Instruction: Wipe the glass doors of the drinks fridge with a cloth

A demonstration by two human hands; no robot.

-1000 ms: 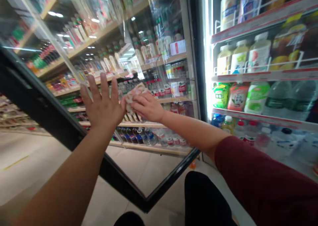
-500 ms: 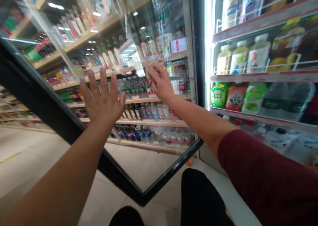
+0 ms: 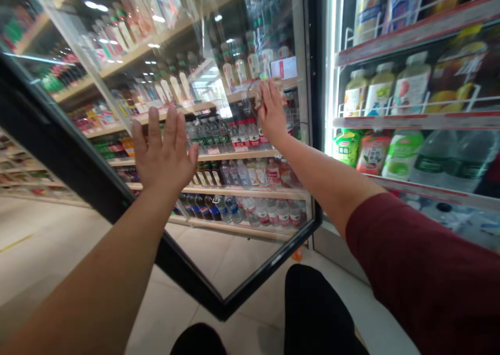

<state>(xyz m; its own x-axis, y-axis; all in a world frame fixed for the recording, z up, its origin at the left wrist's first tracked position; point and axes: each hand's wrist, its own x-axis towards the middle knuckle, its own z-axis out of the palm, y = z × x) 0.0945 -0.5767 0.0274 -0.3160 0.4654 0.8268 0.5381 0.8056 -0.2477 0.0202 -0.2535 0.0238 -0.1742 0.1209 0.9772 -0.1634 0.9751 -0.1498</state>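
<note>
A glass door [image 3: 211, 261] with a black frame stands swung open in front of me, shelves of bottles showing through its pane. Flat against the glass on the left lies my left hand [image 3: 162, 152], fingers stretched out and holding nothing. Higher and further right, my right hand [image 3: 272, 114] presses a crumpled, light-coloured cloth [image 3: 278, 87] to the same pane. The palm and fingers cover part of the cloth.
On the right is the lit fridge with drinks on wire-fronted shelves [image 3: 414, 122]. Behind the glass, wooden shelves [image 3: 250, 192] carry rows of bottles. Pale floor tiles [image 3: 164, 308] lie below, with an orange object [image 3: 297, 254] near the fridge base.
My right hand and the cloth have moved right and slightly up across the glass. My left hand stays in nearly the same place, its fingers a little closer together.
</note>
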